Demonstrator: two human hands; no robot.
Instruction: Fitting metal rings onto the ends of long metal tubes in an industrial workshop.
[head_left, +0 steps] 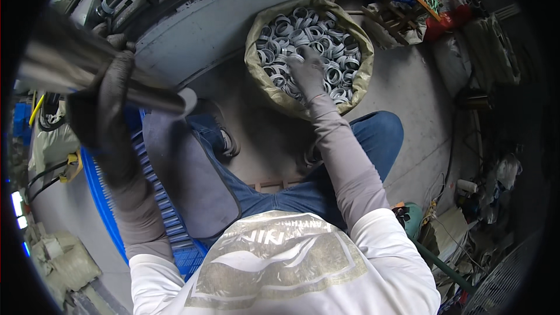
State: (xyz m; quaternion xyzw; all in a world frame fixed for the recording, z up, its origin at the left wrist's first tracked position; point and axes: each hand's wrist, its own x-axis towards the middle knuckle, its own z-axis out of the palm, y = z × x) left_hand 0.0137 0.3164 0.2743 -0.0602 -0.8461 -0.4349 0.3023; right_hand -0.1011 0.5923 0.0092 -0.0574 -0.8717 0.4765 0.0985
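Observation:
My left hand (112, 90), in a dark glove, is wrapped round a shiny metal tube (151, 95). Its near end, toward my lap, carries a whitish ring-like cap (188, 100); the far end is smeared by motion, and I cannot tell whether more than one tube is there. In front of me stands an open woven sack (255, 76) full of grey rings (297, 36). Reaching into it, my gloved right hand (307, 73) has its fingertips closed about one ring (296, 58) at the top of the heap.
A dark grey pad (189, 166) lies over my left thigh, beside a blue basket (105, 207) holding several metal tubes. A pale machine cabinet (204, 17) stands beyond the sack. Sacks and wooden pieces (396, 23) crowd the far right; a green bar (446, 268) crosses near right.

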